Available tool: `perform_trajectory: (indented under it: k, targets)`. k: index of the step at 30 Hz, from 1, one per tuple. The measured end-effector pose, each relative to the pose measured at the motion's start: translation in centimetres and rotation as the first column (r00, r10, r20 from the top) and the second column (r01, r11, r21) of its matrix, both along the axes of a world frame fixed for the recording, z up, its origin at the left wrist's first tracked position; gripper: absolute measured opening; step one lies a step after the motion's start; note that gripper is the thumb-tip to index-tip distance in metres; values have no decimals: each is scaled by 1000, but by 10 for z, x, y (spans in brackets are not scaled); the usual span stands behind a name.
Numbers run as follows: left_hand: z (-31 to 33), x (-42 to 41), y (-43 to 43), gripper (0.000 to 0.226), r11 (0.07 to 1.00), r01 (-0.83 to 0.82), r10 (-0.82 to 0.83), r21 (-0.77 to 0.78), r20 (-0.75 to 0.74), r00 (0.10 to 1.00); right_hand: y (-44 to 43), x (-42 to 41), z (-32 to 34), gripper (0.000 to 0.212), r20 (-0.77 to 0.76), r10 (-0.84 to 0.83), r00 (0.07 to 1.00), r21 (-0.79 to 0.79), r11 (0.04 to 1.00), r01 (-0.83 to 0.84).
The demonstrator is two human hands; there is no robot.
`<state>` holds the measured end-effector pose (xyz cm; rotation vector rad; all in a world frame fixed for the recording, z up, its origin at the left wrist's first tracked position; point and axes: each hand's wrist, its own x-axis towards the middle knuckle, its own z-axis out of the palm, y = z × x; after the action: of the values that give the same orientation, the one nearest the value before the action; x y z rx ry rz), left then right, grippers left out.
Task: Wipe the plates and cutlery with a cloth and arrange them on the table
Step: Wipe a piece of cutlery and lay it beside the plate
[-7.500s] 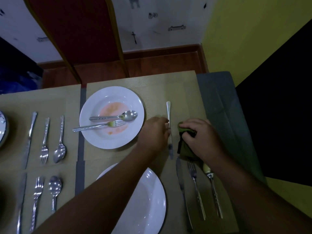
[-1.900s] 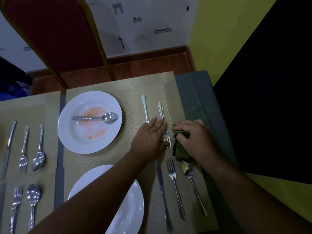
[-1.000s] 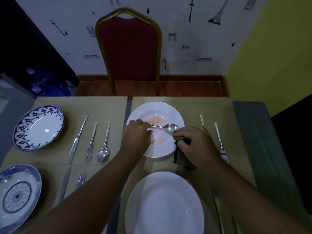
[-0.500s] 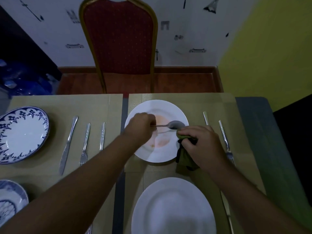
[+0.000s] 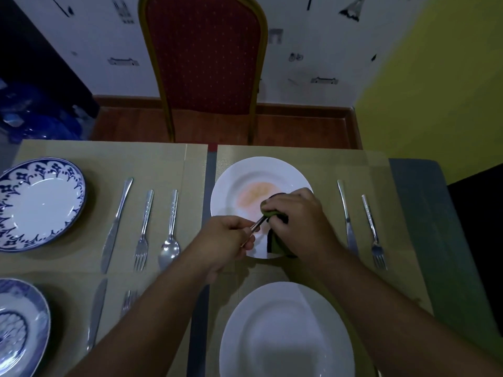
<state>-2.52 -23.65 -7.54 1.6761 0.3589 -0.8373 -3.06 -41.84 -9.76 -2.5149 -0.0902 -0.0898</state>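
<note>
Spoon [image 5: 258, 225] held over the stained plate [image 5: 231, 180]

Its handle is pinched by the curled fingers [image 5: 241, 223] of the left hand [image 5: 223, 240]. Its round end is wrapped in the green cloth [image 5: 276, 244], which is gripped tight by the right hand [image 5: 302, 221]. Both hands are held over the near side of the plate with the orange smear. A knife [image 5: 347, 216] and a fork [image 5: 374, 232] are laid to its right. A clean white plate [image 5: 285, 336] is set nearer.
</note>
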Motion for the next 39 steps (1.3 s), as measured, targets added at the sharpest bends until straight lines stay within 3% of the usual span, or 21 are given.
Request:
perform_trajectory:
  k: [4, 7, 10, 16, 20, 23, 27, 30, 35, 39]
  targets:
    - [-1, -6, 1, 24, 999, -52, 52, -4, -1, 999, -1, -2, -3, 24, -20, -71, 997, 12, 997, 71]
    - [-1, -9, 9, 24, 990, -125, 117, -69, -103, 988, -12, 3, -2, 27, -36, -155, 987, -7, 988, 155]
    - [-1, -10, 13, 19, 984, -159, 141, -85, -182, 973, -18, 6, 8, 27, -17, -214, 977, 69, 974, 215]
    - [-1, -8, 0, 23, 998, -64, 64, -2, -18, 998, -2, -8, 39, 29, 73, -184, 980, 145, 974, 172]
    - [5, -12, -6, 25, 999, 48, -47, -9, 55, 997, 15, -15, 36, 26, 37, 8, 999, 33, 999, -10]
    - [6, -18, 0, 27, 996, 91, -92, 14, 123, 988, 12, -11, 28, 27, -22, 52, 998, -28, 998, -52]
    - [9, -26, 14, 32, 992, -35, 37, -118, 17, 999, 2, 2, 29, 23, -66, -51, 996, 30, 998, 54]
    - [11, -31, 25, 29, 989, -8, 9, -150, 4, 1000, -13, 9, 32, 24, -106, -179, 978, 102, 976, 190]
    - [11, -32, 22, 21, 996, -81, 81, -35, -9, 997, -20, -6, 41, 24, -128, -274, 953, 144, 946, 291]
    - [8, -34, 14, 21, 993, -35, 15, 112, 174, 985, 4, -28, 57, 25, 12, -156, 988, 150, 977, 152]
